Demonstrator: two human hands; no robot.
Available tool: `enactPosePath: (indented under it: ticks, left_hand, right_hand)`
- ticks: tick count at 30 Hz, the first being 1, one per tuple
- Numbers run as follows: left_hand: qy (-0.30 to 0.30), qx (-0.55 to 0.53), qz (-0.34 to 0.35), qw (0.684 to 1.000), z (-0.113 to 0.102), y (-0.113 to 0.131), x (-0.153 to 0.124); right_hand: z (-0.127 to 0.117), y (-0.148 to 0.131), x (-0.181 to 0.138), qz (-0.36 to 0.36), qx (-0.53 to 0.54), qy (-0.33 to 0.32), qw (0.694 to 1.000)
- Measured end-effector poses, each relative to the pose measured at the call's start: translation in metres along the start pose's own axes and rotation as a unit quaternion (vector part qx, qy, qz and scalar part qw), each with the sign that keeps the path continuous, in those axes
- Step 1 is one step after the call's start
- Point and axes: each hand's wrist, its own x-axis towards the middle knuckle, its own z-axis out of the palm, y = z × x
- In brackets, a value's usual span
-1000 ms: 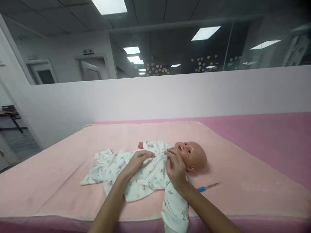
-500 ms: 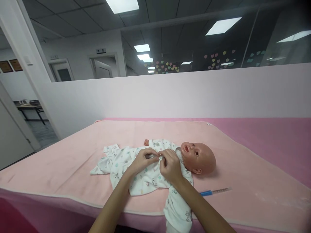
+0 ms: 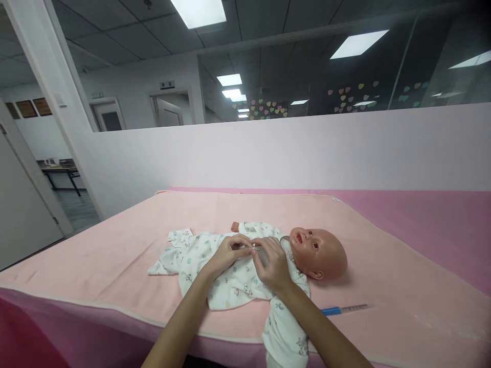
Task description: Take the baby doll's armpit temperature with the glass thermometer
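One doll point(image 3: 236, 289) crosswise, head point(image 3: 326, 253) rightward

Bright panels, dim ceiling

Ceiling panels point(image 3: 199, 13) burn out to plain white against a dark grey ceiling point(image 3: 153, 38), and smaller lights gleam at the glass point(image 3: 291, 76). The low wall point(image 3: 287, 153) is evenly lit. A soft shadow lies beside the doll's head point(image 3: 326, 253). At left the post point(image 3: 49, 66) slants in the wide view; the top right corner darkens; the red patch point(image 3: 26, 335) looks soft.
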Motion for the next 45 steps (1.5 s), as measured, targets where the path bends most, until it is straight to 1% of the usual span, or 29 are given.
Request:
enactPosePath:
  ticks: [5, 9, 18, 27, 37, 41, 45]
  left_hand:
    - [0.035, 0.013, 0.016, 0.999, 0.002, -0.003, 0.0]
    - [0.055, 0.036, 0.031, 0.997, 0.003, -0.005, -0.002]
    - [0.05, 0.031, 0.016, 0.998, 0.002, -0.006, 0.0]
    - [0.053, 0.052, 0.018, 0.997, 0.001, -0.006, -0.001]
    - [0.066, 0.066, 0.03, 0.995, -0.001, -0.008, 0.0]
    - [0.072, 0.069, 0.028, 0.995, -0.001, -0.008, 0.0]
    - [0.063, 0.074, 0.023, 0.995, 0.002, -0.004, 0.0]
  right_hand:
    - [0.002, 0.001, 0.0, 0.008, -0.007, -0.043, 0.999]
    - [0.003, 0.002, 0.0, 0.003, -0.015, -0.059, 0.998]
    - [0.0, 0.0, 0.001, 0.006, -0.021, -0.06, 0.998]
    - [0.004, 0.003, -0.001, 0.015, -0.009, -0.028, 0.999]
    - [0.011, 0.009, -0.002, 0.049, -0.062, 0.002, 0.997]
    - [0.012, 0.009, -0.002, 0.042, -0.077, 0.015, 0.996]
    - [0.011, 0.009, -0.002, 0.024, -0.072, 0.015, 0.997]
